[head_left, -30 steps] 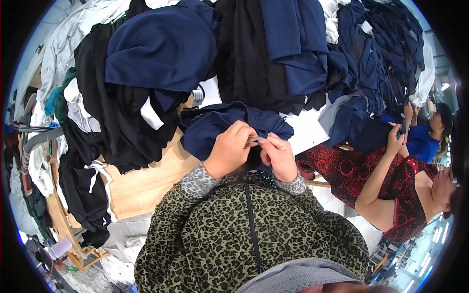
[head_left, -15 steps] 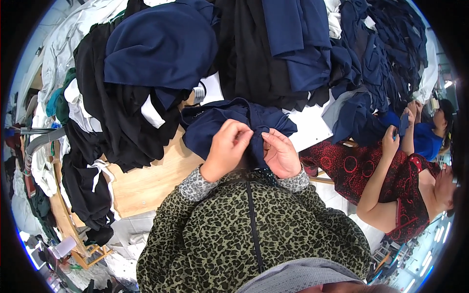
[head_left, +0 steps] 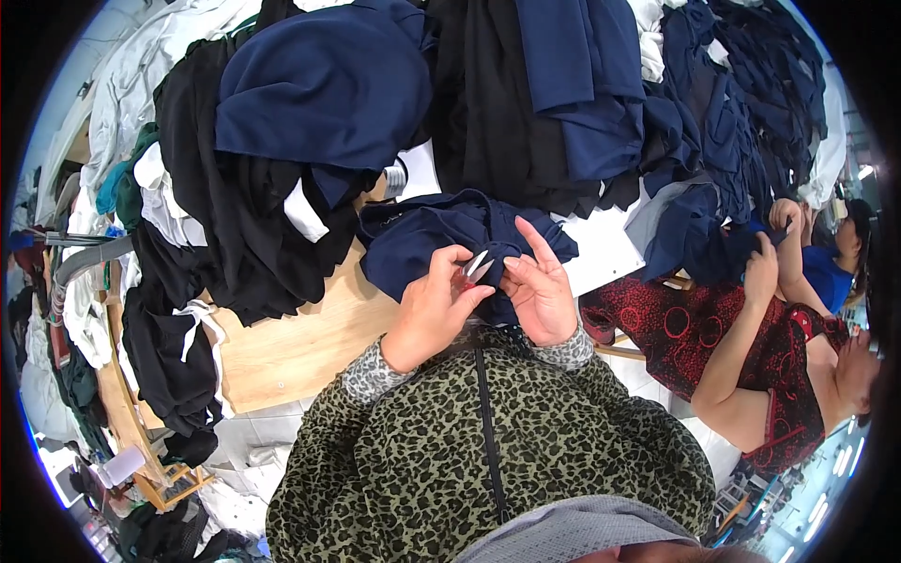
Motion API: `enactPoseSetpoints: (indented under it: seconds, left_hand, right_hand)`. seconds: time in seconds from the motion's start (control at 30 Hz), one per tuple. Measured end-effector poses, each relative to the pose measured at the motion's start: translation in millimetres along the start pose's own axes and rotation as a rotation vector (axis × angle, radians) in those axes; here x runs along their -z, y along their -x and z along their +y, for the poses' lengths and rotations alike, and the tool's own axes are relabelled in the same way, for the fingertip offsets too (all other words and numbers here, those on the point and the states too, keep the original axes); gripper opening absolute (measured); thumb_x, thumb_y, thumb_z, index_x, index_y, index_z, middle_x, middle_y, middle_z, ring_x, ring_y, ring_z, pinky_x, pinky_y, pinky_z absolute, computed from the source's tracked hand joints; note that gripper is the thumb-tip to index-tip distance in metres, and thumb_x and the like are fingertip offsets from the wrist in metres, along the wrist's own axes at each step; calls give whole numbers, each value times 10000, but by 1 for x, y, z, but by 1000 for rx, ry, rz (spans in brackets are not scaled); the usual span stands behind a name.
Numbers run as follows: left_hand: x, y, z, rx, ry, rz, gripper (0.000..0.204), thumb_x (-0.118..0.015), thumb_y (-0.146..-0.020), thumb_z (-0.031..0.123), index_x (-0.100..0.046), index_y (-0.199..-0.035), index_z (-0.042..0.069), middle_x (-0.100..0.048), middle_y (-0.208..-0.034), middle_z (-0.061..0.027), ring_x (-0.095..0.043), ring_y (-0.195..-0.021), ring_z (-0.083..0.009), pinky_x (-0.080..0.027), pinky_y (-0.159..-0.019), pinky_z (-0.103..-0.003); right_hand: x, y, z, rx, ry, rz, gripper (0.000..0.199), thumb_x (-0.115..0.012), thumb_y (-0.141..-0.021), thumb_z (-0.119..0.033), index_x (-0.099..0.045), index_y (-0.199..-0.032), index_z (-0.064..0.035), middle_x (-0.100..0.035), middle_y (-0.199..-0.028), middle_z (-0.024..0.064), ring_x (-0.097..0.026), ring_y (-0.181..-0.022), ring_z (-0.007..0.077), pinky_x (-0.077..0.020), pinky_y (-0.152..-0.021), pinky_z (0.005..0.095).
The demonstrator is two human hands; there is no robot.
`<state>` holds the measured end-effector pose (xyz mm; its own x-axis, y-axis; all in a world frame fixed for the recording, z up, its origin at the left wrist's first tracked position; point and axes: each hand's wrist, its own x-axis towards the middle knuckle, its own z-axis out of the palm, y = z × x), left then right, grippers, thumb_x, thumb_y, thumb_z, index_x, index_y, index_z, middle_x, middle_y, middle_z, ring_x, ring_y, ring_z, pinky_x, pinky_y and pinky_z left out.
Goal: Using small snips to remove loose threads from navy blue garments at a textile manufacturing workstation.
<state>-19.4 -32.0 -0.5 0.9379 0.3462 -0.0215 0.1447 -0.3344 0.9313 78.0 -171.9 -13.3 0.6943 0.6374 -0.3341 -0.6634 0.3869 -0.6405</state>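
Observation:
A navy garment [head_left: 422,239] lies bunched at the near edge of a wooden table [head_left: 291,347], right in front of me. My left hand [head_left: 432,310] is closed on small thread snips [head_left: 476,266] with a red handle and silver blades. The blades point up between my two hands. My right hand [head_left: 542,293] is beside the blades, index finger raised, thumb and lower fingers pinching a fold of the navy garment. My sleeves are a green leopard print.
Big heaps of navy cloth [head_left: 328,84] and black cloth [head_left: 244,225] cover the table behind the garment. A white sheet [head_left: 601,258] lies to the right. At the right a person in a red patterned dress [head_left: 732,338] handles navy fabric [head_left: 713,235]. More clothes hang at the left.
My hands have lifted off the garment's edge and turned. The snips now show in my left hand, and my right index finger has straightened upward.

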Motion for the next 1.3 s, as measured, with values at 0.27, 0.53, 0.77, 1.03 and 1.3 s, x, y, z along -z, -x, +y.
enactPoseSetpoints:
  seconds: [0.27, 0.53, 0.77, 1.03, 1.3]
  left_hand:
    - [-8, -6, -4, -54, -76, 21, 439, -698, -782, 187, -425, -1093, 41, -629, -780, -143, -646, -694, -291, -500, -591, -359]
    - [0, -13, -1, 104, 158, -134, 412, -687, -794, 139, -416, -1078, 13, -617, -764, -124, -621, -695, -196, -471, -616, -299]
    - [-7, -14, -16, 149, 319, -152, 376, -667, -810, 120, -418, -1070, 9, -606, -747, -103, -590, -663, -135, -460, -601, -270]
    - [3, -18, -11, 333, 769, -234, 319, -557, -894, 113, -414, -1173, 54, -601, -779, -60, -470, -562, -36, -355, -485, -167]
    - [6, -42, -19, 158, 645, -260, 464, -567, -857, 49, -421, -1296, 28, -547, -1168, -4, -389, -577, 35, -269, -447, -139]
  right_hand:
    - [-4, 3, -1, -28, 7, 32, 561, -546, -850, 35, -325, -1364, -2, -630, -904, 68, -612, -872, 137, -492, -813, 294]
    - [-1, 2, 1, 20, 82, 17, 561, -551, -849, 41, -328, -1363, 3, -634, -894, 62, -606, -847, 117, -480, -785, 257]
    - [3, 2, 3, 38, 120, 0, 574, -561, -844, 43, -329, -1367, -3, -623, -869, 45, -586, -801, 92, -458, -733, 228]
    - [-1, 4, 0, 30, 79, 60, 579, -555, -841, 51, -333, -1370, -19, -602, -848, 21, -565, -791, 77, -444, -717, 210]
    - [15, 6, -4, -3, 25, -50, 661, -572, -805, 73, -299, -1395, -44, -540, -839, -11, -529, -770, 73, -436, -724, 194]
